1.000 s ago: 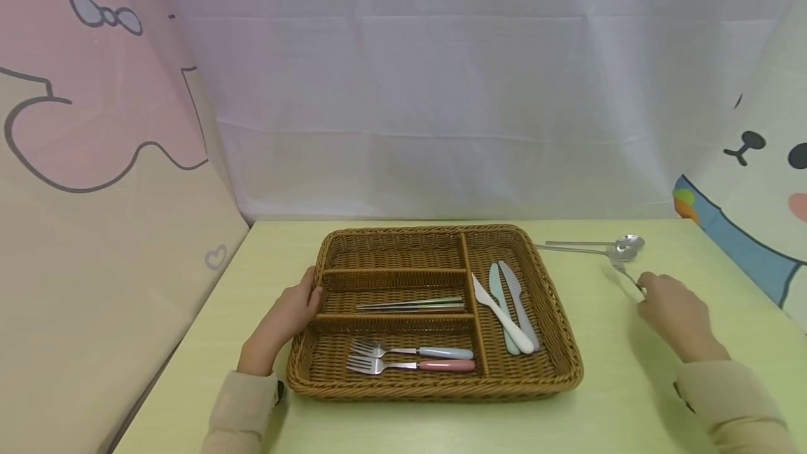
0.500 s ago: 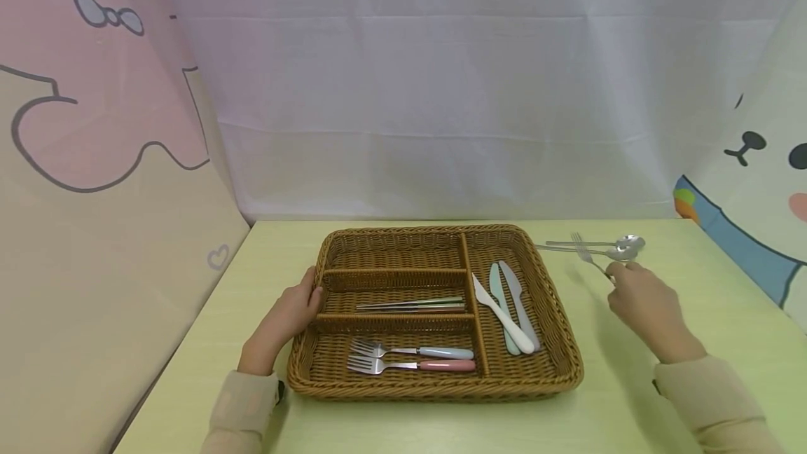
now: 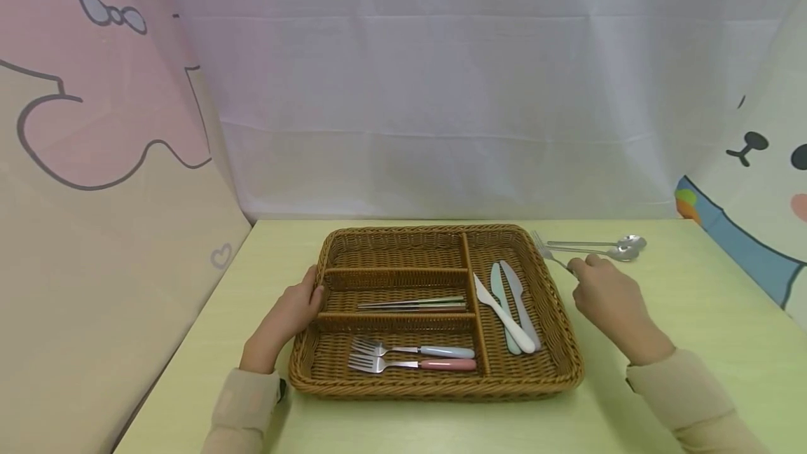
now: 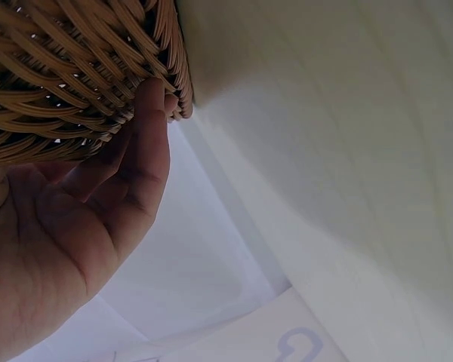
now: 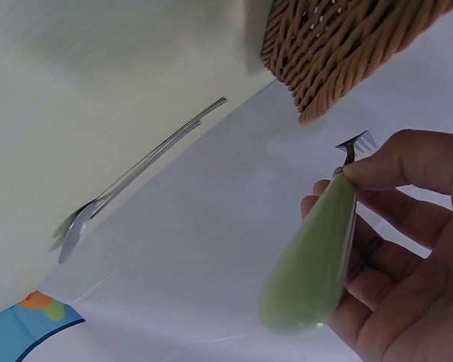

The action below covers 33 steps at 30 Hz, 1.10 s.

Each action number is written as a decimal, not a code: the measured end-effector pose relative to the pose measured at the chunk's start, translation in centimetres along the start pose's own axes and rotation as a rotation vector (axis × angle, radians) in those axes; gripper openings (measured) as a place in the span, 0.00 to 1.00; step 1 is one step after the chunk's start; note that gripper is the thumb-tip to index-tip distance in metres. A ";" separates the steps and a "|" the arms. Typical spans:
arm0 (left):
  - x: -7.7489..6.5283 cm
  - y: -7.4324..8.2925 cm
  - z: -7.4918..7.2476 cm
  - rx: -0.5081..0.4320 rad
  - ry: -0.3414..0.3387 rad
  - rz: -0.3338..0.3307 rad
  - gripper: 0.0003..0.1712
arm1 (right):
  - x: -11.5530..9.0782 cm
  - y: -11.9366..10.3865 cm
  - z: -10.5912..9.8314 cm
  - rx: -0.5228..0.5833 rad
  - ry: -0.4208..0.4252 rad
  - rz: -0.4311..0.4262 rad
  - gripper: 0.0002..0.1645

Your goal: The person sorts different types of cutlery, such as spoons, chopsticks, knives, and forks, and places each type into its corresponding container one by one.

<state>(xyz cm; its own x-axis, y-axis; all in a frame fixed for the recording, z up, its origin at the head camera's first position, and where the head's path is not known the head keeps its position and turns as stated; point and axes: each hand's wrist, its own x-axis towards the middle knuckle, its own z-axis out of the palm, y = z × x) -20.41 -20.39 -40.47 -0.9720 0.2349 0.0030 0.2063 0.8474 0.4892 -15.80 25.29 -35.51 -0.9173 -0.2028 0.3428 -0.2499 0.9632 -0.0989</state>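
A green-handled fork (image 5: 309,260) is pinched in my right hand (image 3: 610,301), between thumb and fingers near the neck. In the head view its tines overlap the right rim of a brown woven cutlery basket (image 3: 435,391). My left hand (image 3: 286,315) grips the basket's left side, fingertips against the outer weave in the left wrist view. The basket's front-left section holds a blue-handled fork (image 3: 446,352) and a pink-handled fork (image 3: 446,365). Chopsticks (image 3: 411,305) lie in the middle section. White (image 3: 507,317), mint (image 3: 497,279) and grey (image 3: 522,303) knives share the right section.
Two long-handled metal spoons (image 3: 624,253) lie on the pale yellow table (image 3: 712,286), behind my right hand and to the right of the basket. A white curtain (image 3: 441,125) hangs at the table's back edge, with cartoon-printed cloth on both sides.
My right hand has carried the fork leftward, from beside the spoon bowls to the basket's right rim. The left hand and the basket stay in place.
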 end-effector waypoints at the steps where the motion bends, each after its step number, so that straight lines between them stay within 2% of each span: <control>1: 0.0 0.0 0.0 0.000 0.000 0.000 0.32 | 0.1 -0.3 0.0 -0.003 0.009 -0.009 0.16; 8: 0.0 0.1 -0.1 -0.001 -0.003 -0.001 0.32 | 0.6 -2.8 0.0 -0.038 0.039 -0.076 0.14; 13: 0.0 0.1 0.0 -0.001 0.000 0.004 0.32 | 1.0 -4.4 0.2 -0.068 0.061 -0.146 0.10; 21: -0.1 0.1 -0.1 -0.006 0.006 0.011 0.31 | 1.4 -7.0 0.8 -0.093 0.131 -0.270 0.12; 25: -0.1 0.1 -0.1 -0.007 0.004 0.006 0.31 | 1.5 -8.4 0.9 -0.116 0.151 -0.326 0.08; 33: -0.1 0.1 -0.1 -0.005 0.006 0.012 0.31 | 1.5 -10.7 0.8 -0.128 0.154 -0.435 0.12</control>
<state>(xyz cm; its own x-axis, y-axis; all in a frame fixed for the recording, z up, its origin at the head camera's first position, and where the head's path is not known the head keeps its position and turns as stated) -20.31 -20.41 -40.31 -0.9701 0.2422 0.0139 0.2173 0.8424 0.4931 -14.69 14.51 -34.70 -0.6766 -0.5728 0.4626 -0.5516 0.8105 0.1969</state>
